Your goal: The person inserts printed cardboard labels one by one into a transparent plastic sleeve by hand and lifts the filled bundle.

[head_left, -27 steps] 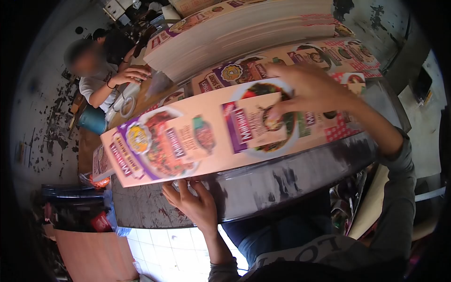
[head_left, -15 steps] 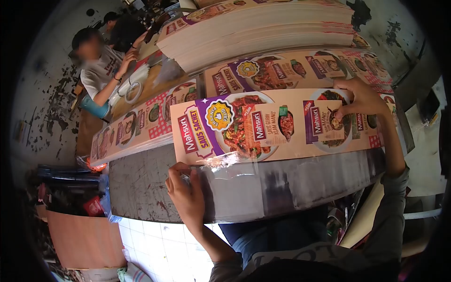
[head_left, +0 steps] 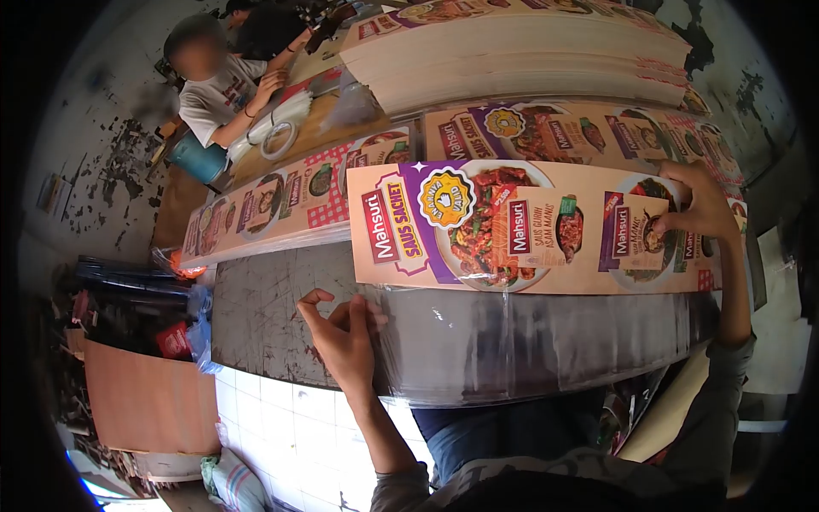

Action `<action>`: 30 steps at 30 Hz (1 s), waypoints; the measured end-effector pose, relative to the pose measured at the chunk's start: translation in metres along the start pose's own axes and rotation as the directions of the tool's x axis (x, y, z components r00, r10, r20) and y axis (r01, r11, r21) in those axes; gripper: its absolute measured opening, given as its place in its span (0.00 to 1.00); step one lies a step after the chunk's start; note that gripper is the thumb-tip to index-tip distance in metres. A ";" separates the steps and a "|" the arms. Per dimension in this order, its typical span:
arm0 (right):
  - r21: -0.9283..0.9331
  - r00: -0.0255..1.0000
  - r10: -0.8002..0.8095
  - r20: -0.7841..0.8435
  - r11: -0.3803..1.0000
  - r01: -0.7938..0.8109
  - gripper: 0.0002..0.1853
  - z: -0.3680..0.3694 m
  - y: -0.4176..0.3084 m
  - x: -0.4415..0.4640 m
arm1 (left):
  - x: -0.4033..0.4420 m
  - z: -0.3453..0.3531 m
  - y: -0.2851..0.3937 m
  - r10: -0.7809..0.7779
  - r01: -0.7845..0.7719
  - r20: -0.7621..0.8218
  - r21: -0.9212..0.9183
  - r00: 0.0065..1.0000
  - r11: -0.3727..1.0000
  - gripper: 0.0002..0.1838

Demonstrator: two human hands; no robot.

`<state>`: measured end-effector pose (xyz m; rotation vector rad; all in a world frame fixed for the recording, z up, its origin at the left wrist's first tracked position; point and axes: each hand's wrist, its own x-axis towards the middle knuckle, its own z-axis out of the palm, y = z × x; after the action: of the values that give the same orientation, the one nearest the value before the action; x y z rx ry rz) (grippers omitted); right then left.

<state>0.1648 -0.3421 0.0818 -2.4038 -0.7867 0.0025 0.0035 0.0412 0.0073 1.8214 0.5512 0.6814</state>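
A long printed card strip [head_left: 401,256] with "Mahsuri Saus Sachet" and food pictures lies across the front of the work surface. My right hand [head_left: 701,203] grips its right end, thumb on the printed face and fingers over the far edge. Below the card spreads glossy clear plastic film [head_left: 512,341], overlapping the card's near edge. My left hand [head_left: 343,337] is at the film's left edge, fingers curled and thumb close to them; they seem to pinch the film, though the fingertips are partly hidden. The card's lower left corner sits just above that hand.
More printed strips [head_left: 281,200] lie stacked at left, others [head_left: 546,136] behind the card, and a tall stack [head_left: 512,64] stands at the back. A person [head_left: 222,94] sits at far left near a tape roll [head_left: 279,141]. The scratched work surface [head_left: 273,316] ends above a tiled floor.
The view has shifted, so the scene sits further right. My left hand has moved slightly away from the card's corner, its index finger lifted and bent. My right hand keeps its grip.
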 end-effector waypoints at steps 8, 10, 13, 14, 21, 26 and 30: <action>0.013 0.999 -0.030 0.019 0.999 0.029 0.23 0.001 -0.002 0.001 | 0.000 0.000 -0.002 -0.004 0.004 -0.011 -0.053 1.000 0.999 0.11; 0.010 1.000 -0.016 0.022 1.000 0.016 0.23 -0.001 -0.003 0.002 | -0.002 0.001 0.001 0.003 -0.006 -0.031 -0.075 1.000 0.997 0.09; 0.006 0.992 0.051 0.120 0.999 -0.052 0.24 -0.004 -0.005 0.003 | -0.002 0.002 -0.001 0.053 -0.056 -0.055 -0.056 0.997 0.997 0.08; 0.016 0.993 0.041 0.110 0.999 -0.043 0.24 -0.003 -0.005 0.003 | -0.001 0.001 -0.003 0.054 -0.057 -0.057 -0.055 0.997 0.997 0.08; 0.062 0.989 -0.146 -0.029 0.987 0.148 0.26 0.002 0.015 0.001 | -0.003 0.001 -0.005 0.039 -0.039 -0.043 0.005 0.998 0.999 0.09; 0.042 0.996 -0.074 0.049 0.997 0.072 0.25 -0.006 0.008 0.001 | -0.004 0.002 -0.002 0.024 -0.024 -0.004 0.041 1.000 0.999 0.09; 0.051 0.997 -0.043 0.058 0.998 0.040 0.23 -0.005 0.009 0.000 | -0.002 0.001 -0.001 -0.043 0.038 0.088 0.055 0.995 0.998 0.06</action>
<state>0.1703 -0.3509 0.0813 -2.3497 -0.8539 0.0760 0.0024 0.0393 0.0051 1.8760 0.5502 0.5592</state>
